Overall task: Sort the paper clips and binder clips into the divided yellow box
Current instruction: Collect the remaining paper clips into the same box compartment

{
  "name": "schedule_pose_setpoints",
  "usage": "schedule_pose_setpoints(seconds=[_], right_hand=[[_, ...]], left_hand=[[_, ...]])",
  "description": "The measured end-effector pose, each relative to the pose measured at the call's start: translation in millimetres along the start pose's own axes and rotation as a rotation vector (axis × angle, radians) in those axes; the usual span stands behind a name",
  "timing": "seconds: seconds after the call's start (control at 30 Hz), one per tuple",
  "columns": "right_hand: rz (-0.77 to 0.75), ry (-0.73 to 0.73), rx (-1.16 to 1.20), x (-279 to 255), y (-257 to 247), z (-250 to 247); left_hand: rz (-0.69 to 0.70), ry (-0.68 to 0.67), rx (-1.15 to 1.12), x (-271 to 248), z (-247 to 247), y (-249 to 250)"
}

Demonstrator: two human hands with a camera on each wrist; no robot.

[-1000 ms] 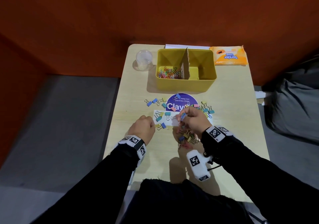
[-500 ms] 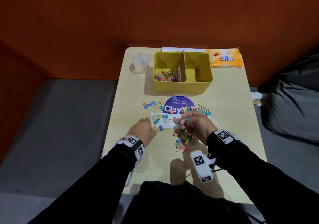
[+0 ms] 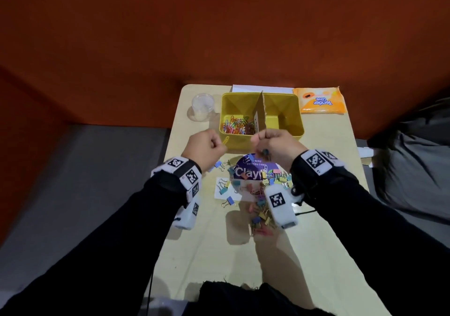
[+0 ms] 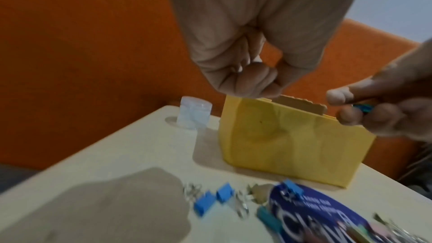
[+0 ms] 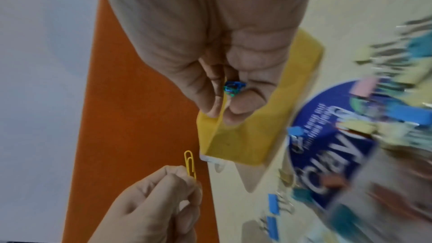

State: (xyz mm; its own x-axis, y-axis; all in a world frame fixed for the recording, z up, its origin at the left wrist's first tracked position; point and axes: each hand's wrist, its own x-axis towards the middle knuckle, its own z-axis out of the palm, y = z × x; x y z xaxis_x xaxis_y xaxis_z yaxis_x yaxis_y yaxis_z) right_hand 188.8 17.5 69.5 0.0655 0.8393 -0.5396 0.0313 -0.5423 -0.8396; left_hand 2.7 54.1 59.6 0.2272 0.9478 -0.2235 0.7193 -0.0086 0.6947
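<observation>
Both hands are raised in the middle of the head view, just in front of the near wall of the divided yellow box [image 3: 261,142], which sits toward the far edge of the worktop [image 3: 323,254]. The left hand [image 3: 205,148] pinches a yellow paper clip [image 5: 190,163] between thumb and fingertips, most of its length sticking clear of the fingers. That hand sits in front of the box's left compartment, where a heap of coloured paper clips [image 3: 237,127] already lies, so the clip is probably headed there. The right hand [image 3: 276,145] is curled round a few small blue-green clips [image 5: 235,87], seen in the gap between thumb and fingers in the right wrist view. It hangs close to the cardboard divider [image 3: 261,112], probably so that its load can go into one side or the other.

What the right hand holds is hard to name: the pieces look like wire paper clips, but blur and the closed fingers leave that unsure, and their number cannot be counted. The floor of the right compartment looks bare, though the hand and the near wall hide part of it. On the worktop, lower centre of the head view, the unsorted binder clips [image 3: 260,208] lie scattered over a round blue sticker [image 3: 246,172], partly covered by the wrist cameras. Both wrist views smear this pile.
</observation>
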Motion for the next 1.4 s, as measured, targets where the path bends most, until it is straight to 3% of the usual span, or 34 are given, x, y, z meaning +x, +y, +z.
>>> schedule_pose_setpoints(seconds=[0.17,0.4,0.73,0.9,1.17,1.3,1.4], right_hand=[[-0.081,0.118,-0.135,40,-35,5],[-0.118,0.176,-0.519,63,-35,10],[-0.311,0.028,-0.262,13,-9,1],[-0.211,0.019,-0.415,-19,49,-9],[-0.141,0.103,-0.614,-40,104,-25],[-0.253,0.049,-1.033,-48,115,-26],[-0.32,-0.033,-1.194,-47,124,-26]], left_hand=[[0.024,-0.053,0.152,34,-13,15],[0.036,-0.09,0.24,49,-1,14],[0.123,-0.017,0.111,15,16,-4],[0.034,-0.155,0.175,-19,42,-24],[0.034,-0.334,0.279,-61,81,-39],[0.013,-0.417,0.355,-76,98,-39],[0.047,-0.484,0.433,-83,105,-37]])
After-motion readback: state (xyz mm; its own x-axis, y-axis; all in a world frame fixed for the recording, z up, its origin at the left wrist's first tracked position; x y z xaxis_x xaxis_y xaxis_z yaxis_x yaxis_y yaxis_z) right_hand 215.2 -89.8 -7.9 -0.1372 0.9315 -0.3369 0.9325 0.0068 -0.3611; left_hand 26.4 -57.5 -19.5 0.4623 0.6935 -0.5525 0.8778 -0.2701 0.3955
